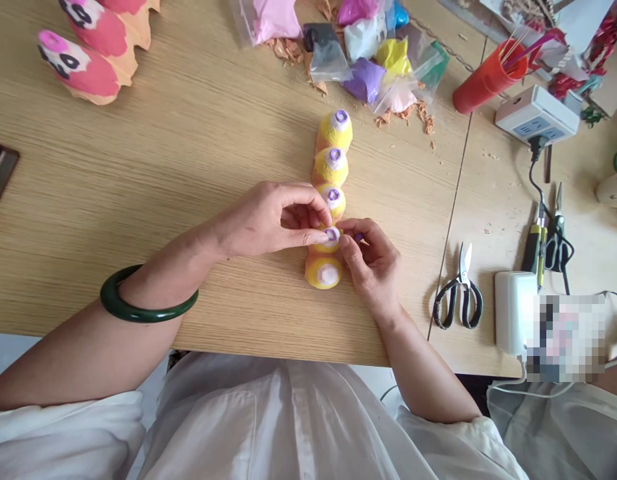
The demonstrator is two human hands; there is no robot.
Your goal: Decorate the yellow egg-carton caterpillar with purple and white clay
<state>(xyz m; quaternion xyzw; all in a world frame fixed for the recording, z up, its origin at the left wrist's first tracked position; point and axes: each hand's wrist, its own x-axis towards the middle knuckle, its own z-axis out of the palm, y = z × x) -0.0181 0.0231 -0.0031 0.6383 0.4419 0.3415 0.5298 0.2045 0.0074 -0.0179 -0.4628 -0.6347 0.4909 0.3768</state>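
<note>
A strip of egg carton (330,167) lies upright on the table, its row of bumps covered in yellow clay with white caps. Purple clay rings sit on the upper caps; the lowest cap (329,273) is plain white. My left hand (283,217), fingers curled, grips the strip's fourth bump with thumb and forefinger at its purple ring (331,235). From the other side my right hand (371,260) touches the same bump with thumb and forefinger. A bit of purple clay (359,237) shows between its curled fingers.
Bags of coloured clay (365,80) lie at the back among brown shreds. Pink-painted egg-carton strips (95,67) stand at upper left. Black-handled scissors (458,290), a red cup (491,77), a power strip (537,120) and a white box (515,313) are to the right. A person sits at lower right.
</note>
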